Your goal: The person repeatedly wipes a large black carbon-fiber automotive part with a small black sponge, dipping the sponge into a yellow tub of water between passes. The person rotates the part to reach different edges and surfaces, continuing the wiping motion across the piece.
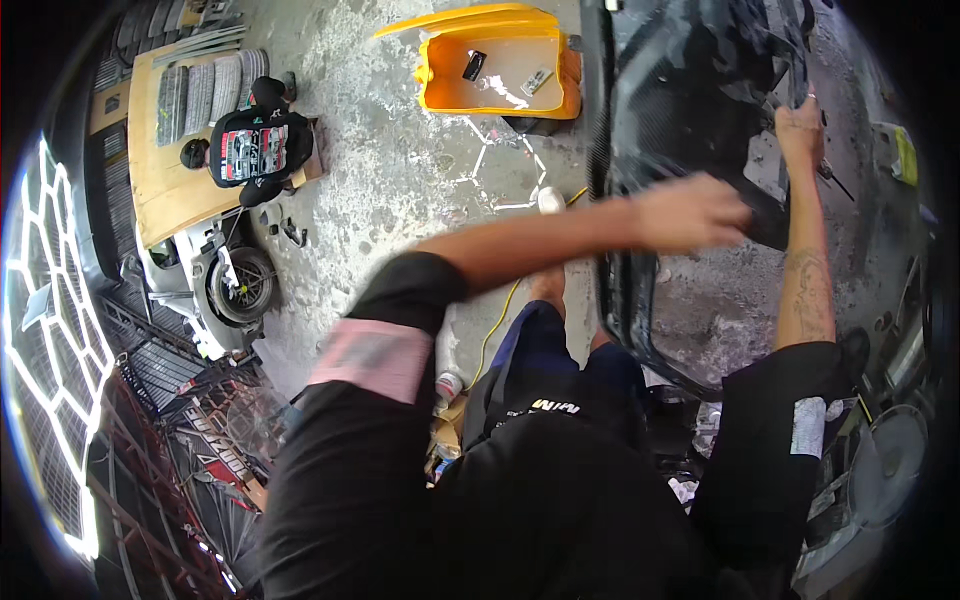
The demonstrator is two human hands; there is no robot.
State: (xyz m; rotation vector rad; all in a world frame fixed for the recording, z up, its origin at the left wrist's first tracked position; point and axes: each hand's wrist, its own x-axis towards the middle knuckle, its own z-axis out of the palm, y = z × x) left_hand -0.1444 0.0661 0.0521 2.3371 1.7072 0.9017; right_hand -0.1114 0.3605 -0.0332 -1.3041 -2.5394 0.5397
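Note:
A large black panel with a rubber-edged frame, like a car door, stands in front of me on the right. My left hand is stretched across over its lower part, smeared by motion, so its fingers and any contact are unclear. At the panel's far right edge, my right hand is closed round the rim, with the fingertips partly hidden. A thin dark pointed thing shows beside my right wrist; whether it is held I cannot make out.
A yellow tub with cloudy liquid stands beyond the panel's left side. A yellow cord runs across the stained floor by my leg. Far left, another person sits near tyres and a white scooter. A fan stands at lower right.

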